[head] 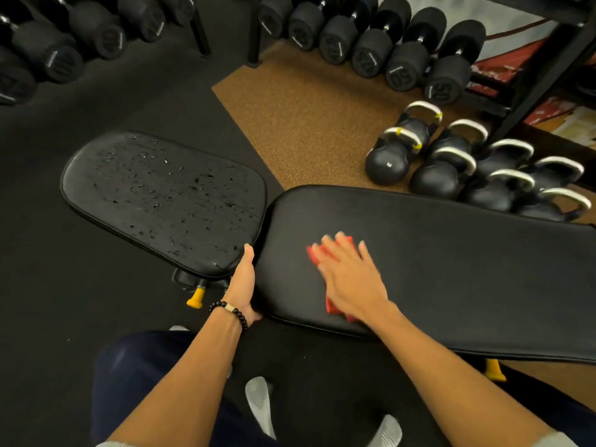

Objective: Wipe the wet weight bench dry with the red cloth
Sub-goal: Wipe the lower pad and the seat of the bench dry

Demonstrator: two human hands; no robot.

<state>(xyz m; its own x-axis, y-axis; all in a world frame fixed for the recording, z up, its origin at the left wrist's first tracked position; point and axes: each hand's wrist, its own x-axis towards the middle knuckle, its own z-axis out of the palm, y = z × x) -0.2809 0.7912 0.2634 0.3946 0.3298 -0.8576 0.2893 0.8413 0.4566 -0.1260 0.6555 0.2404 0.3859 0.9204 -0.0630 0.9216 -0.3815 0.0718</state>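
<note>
The red cloth (pixel 333 306) lies flat on the long back pad (pixel 451 269) of the bench, near its left end, under the right hand (pixel 350 279), which presses it down with fingers spread and straight; the hand is blurred. The left hand (pixel 245 285) grips the pad's end, thumb in the gap beside the seat pad (pixel 161 198), which is dotted with water drops. Beyond the bench, kettlebells (pixel 451 166) stand on the floor and dumbbells (pixel 387 43) fill a rack.
</note>
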